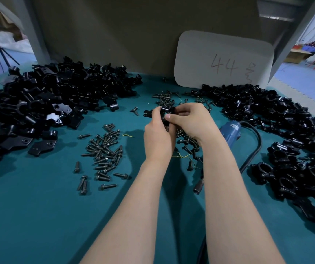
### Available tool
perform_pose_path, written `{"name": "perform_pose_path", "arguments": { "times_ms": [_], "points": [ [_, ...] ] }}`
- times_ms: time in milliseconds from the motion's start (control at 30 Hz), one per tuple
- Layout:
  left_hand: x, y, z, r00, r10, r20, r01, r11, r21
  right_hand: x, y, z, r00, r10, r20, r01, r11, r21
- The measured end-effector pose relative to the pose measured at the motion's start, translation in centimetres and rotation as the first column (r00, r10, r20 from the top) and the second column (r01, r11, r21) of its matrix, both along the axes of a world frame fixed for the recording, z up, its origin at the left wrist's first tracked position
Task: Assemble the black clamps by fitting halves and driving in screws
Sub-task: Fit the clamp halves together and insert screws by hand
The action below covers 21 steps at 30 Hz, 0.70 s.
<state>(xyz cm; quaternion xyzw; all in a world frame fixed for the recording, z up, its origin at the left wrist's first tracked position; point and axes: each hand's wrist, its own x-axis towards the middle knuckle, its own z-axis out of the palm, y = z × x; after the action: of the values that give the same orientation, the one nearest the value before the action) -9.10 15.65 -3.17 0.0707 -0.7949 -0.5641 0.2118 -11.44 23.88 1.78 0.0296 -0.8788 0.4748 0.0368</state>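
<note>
Both hands meet over the middle of the teal table [38,216]. My left hand [157,134] and my right hand [191,121] together grip a black clamp [165,111], fingers curled round it from either side; most of the clamp is hidden by my fingers. A big heap of black clamp halves [48,98] lies at the left. Another pile of black clamp parts [278,119] runs along the right edge. Loose dark screws [105,151] are scattered left of my left wrist, and more screws [164,98] lie beyond my hands.
A blue electric screwdriver [231,132] with a black cable [255,149] lies just right of my right wrist. A white card [223,60] marked 44 leans on the back wall. Thin yellow threads [181,156] lie between my forearms.
</note>
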Motion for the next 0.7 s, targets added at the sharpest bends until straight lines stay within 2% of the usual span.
{"name": "perform_pose_path", "arguments": {
  "times_ms": [267, 567, 633, 700],
  "points": [
    [0.05, -0.06, -0.05, 1.000, 0.004, -0.025, -0.003, 1.000, 0.021, 0.02, -0.01, -0.05, 1.000, 0.004, 0.011, -0.004, 1.000, -0.001],
    [-0.26, -0.08, -0.38, 0.998, 0.031, -0.048, -0.032, 0.999, -0.021, 0.12, -0.03, -0.02, 1.000, 0.007, 0.019, -0.007, 1.000, -0.007],
    [-0.46, -0.19, -0.43, 0.998, 0.044, -0.044, -0.044, 0.999, 0.009, 0.20, 0.09, 0.01, 1.000, 0.006, -0.001, -0.006, 1.000, -0.015],
    [-0.77, -0.41, -0.38, 0.999, 0.050, -0.008, -0.049, 0.992, 0.114, 0.15, 0.63, -0.02, 0.997, -0.065, -0.047, 0.068, 0.995, 0.071]
  ]
}}
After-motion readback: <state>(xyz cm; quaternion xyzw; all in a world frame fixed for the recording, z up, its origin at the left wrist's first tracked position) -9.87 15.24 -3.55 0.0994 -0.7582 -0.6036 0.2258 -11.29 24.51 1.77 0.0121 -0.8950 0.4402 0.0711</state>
